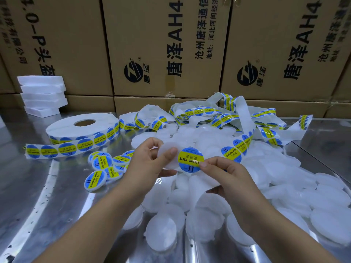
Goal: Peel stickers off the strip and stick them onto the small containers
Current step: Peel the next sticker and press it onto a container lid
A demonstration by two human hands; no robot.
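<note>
My left hand [150, 158] grips a small white round container [168, 150] between thumb and fingers, held above the table. My right hand [226, 173] pinches the right edge of a round blue and yellow sticker [190, 160], which lies partly over the container's right side. A white backing strip [235, 149] with more stickers runs up and right from the sticker. Several plain white containers [209, 211] are heaped below and to the right of my hands. Several labelled containers [102, 166] lie in a cluster to the left.
A large sticker roll [83, 128] lies flat at the left, its free end stretched along the metal table [38, 196]. Tangled used strip [218, 112] piles up at the back. Cardboard boxes [161, 44] wall the far side, with stacked white foam pieces [42, 93] at the left.
</note>
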